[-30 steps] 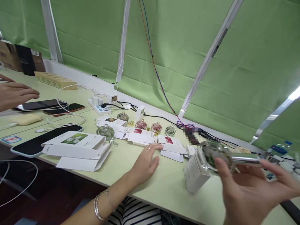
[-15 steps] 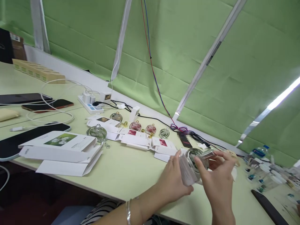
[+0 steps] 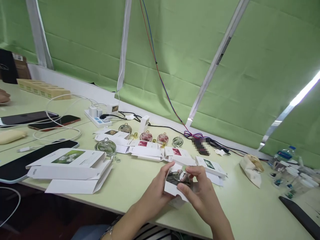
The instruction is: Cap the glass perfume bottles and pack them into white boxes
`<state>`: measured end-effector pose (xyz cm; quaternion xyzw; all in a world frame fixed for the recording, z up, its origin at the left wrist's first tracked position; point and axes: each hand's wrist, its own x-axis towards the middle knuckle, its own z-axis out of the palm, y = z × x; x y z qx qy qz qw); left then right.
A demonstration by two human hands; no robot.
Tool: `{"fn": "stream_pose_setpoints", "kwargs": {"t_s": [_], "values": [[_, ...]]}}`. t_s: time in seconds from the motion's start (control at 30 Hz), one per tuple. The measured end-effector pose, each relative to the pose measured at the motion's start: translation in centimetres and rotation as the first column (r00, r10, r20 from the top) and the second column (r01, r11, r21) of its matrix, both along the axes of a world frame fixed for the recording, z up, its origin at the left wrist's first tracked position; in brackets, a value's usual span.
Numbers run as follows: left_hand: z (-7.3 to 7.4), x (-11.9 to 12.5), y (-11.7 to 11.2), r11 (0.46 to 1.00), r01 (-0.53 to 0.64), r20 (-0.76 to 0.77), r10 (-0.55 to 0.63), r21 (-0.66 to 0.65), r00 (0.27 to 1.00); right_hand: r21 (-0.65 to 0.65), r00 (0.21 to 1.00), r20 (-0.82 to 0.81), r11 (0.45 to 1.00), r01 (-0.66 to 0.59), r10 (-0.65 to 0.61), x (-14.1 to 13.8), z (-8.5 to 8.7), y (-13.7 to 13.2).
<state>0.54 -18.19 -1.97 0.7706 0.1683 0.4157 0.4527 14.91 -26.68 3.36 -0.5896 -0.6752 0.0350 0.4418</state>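
Near the table's front edge my left hand (image 3: pixel 158 186) is wrapped round an open white carton (image 3: pixel 172 189). My right hand (image 3: pixel 203 191) pinches the silver cap (image 3: pixel 183 174) of a bottle at the carton's opening; the bottle itself is mostly hidden by the box and fingers. Beyond my hands lie flattened or open cartons with printed flower pictures, one green (image 3: pixel 209 164) and one pink (image 3: pixel 176 152). Behind them stand round glass bottles, among them a pink one (image 3: pixel 162 138) and a clear greenish one (image 3: pixel 177 142). A larger greenish bottle (image 3: pixel 105 146) stands behind a big white carton (image 3: pixel 71 161).
To the left are phones (image 3: pixel 53 122), white cables and a power strip (image 3: pixel 98 120). Another person's hand (image 3: pixel 3 96) shows at the left edge. Black cables (image 3: pixel 217 145) run along the wall. On the right are a cloth pouch (image 3: pixel 250 170), clear containers (image 3: pixel 290 175) and a dark slab (image 3: pixel 298 213).
Both hands have moved left and slightly down with the carton and bottle. The bottle, more exposed before, now sits inside the carton's opening. Another person's hand has appeared at the left edge.
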Motion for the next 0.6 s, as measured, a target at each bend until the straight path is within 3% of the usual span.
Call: {"fn": "stream_pose_setpoints", "kwargs": {"t_s": [0.1, 0.27, 0.4, 0.5, 0.6], "values": [[0.5, 0.2, 0.3, 0.995, 0.098, 0.041, -0.097, -0.022, 0.994, -0.025, 0.996, 0.066, 0.998, -0.057, 0.058, 0.3, 0.1, 0.1], [0.2, 0.9, 0.0, 0.999, 0.05, 0.086, -0.049, -0.012, 0.995, -0.018, 0.974, 0.185, 0.991, -0.13, 0.131, 0.2, 1.0, 0.5], [-0.2, 1.0, 0.2, 1.0, 0.02, 0.121, -0.019, -0.008, 0.992, -0.092, 0.949, 0.269, 0.985, -0.146, 0.166, 0.2, 1.6, 0.1], [-0.6, 1.1, 0.3, 1.0, 0.007, 0.136, -0.004, -0.029, 0.991, -0.084, 0.943, 0.291, 0.986, -0.141, 0.16, 0.7, 0.9, -0.5], [-1.4, 1.2, 0.4, 1.0, 0.022, 0.142, -0.019, -0.019, 0.99, 0.099, 0.978, 0.205, 0.993, -0.067, 0.045, 1.2, -1.2, -0.6]]}}
